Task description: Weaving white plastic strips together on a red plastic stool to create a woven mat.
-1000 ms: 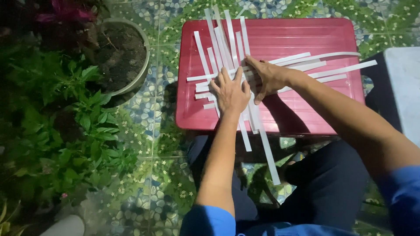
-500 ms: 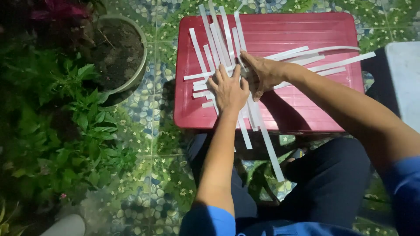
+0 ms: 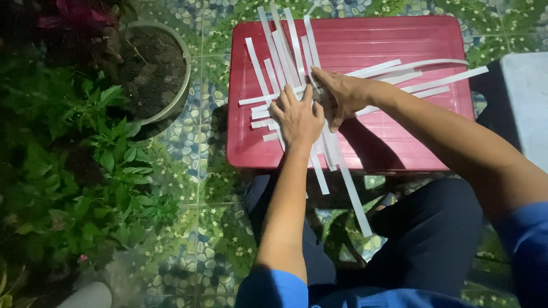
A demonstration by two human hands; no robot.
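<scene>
A: Lying in the upper middle of the frame: white strips (image 3: 297,54), crossing one another on a red lid (image 3: 399,142), some running up and down, some sideways toward the upper right.

B: Overhanging?

A: Several, hanging past the lid's near edge toward the lower middle.

B: Left hand (image 3: 298,118)?

A: Pressing flat on the crossing strips at centre frame, fingers narrowly spread, gripping nothing.

B: Right hand (image 3: 341,96)?

A: Resting just beside it, fingers bent over the strips; pinching one or not, cannot tell.

B: Surroundings?

A: Sitting at upper left, a pot of soil (image 3: 149,71); filling the left edge, green plants (image 3: 85,171); underlying all, pebble-patterned floor (image 3: 188,142).
</scene>
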